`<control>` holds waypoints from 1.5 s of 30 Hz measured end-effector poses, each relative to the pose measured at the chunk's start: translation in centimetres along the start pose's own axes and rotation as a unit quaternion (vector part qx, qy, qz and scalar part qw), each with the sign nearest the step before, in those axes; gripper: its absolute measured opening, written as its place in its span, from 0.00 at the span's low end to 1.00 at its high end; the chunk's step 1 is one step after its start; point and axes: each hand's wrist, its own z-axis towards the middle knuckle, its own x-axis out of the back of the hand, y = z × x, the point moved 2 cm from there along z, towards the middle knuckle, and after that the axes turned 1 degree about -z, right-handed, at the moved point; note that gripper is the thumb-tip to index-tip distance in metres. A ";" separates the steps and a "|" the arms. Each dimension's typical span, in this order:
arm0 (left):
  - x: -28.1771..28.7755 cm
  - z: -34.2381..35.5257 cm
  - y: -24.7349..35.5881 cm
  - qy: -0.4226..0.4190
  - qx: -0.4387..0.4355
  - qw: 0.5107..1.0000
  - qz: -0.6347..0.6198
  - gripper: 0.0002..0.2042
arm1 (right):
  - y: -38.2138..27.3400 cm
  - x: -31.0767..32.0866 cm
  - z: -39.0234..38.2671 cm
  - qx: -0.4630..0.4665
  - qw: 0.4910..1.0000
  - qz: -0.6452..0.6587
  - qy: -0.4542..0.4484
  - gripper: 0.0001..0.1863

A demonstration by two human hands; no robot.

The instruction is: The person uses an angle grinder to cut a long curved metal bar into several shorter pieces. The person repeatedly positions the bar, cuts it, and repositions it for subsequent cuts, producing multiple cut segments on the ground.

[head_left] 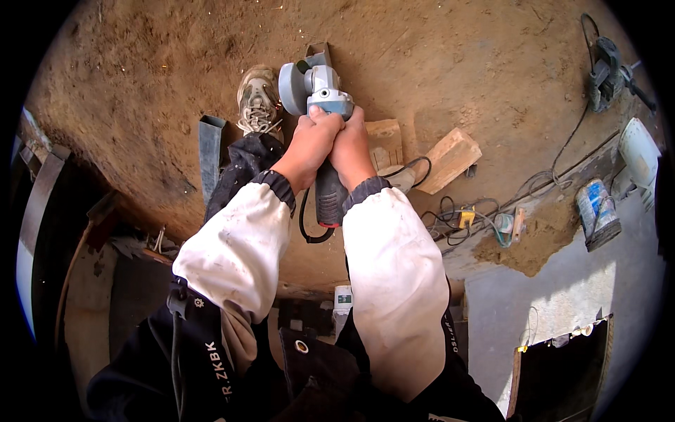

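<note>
An angle grinder [330, 191] with a grey head and a dark body is held in front of me by both hands. My left hand [309, 148] and my right hand [351, 146] are closed round it just behind the head, pressed side by side. Its disc guard [291, 89] faces left, beside my shoe [257, 102]. Just beyond the head shows the end of a square metal tube [318, 52]; whether the disc touches it is hidden. Another square tube [211, 151] lies left of my leg. A black cord [316, 239] loops from the grinder's rear end.
Right of the grinder lie a wooden block [446, 160] and another wood piece [384, 139]. Tangled cords with a yellow connector [467, 217] run farther right, near a blue-and-white can [598, 213]. A dark power tool [608, 77] rests at far right on the dirt floor [450, 63].
</note>
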 end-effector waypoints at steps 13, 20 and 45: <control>-1.3 -1.2 2.7 0.017 -0.009 1.000 -0.002 0.13 | -2.3 0.1 0.0 0.003 1.000 0.014 -0.013 0.42; -0.9 -1.1 3.8 -0.021 0.007 1.000 -0.004 0.12 | -3.5 -0.1 0.2 0.009 1.000 -0.018 -0.011 0.40; -0.1 -2.1 4.1 -0.016 0.049 0.999 0.002 0.13 | -3.3 -0.8 -1.0 -0.019 1.000 -0.019 0.005 0.42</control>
